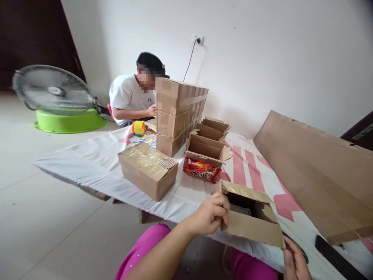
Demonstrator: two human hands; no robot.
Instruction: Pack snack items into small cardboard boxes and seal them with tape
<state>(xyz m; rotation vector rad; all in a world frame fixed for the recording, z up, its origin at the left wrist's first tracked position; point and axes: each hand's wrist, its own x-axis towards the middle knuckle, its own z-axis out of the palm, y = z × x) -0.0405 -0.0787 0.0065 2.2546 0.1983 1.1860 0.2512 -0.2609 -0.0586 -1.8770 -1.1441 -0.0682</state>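
Note:
A small cardboard box (pixel 252 228) with its top open sits at the near edge of the table, its inside dark. My left hand (pixel 212 213) is closed around the box's left side, fingers curled over the rim. At the near right corner, my right hand (pixel 295 261) pinches the cardboard between thumb and fingers; part of this hand is cut off by the frame's bottom. Just beyond the box lies a red noodle packet (pixel 201 170), leaning against a row of open cardboard boxes (pixel 204 146). To the left rests a taped, closed box (pixel 147 171).
Stacked closed cartons (pixel 167 118) stand mid-table, with a person (pixel 126 95) seated behind them. Near that person is a yellow tape roll (pixel 139 127). A large cardboard sheet (pixel 314 175) leans at right, beside a black object (pixel 335 256). A fan (pixel 55 90) rests on a green tub (pixel 68 122).

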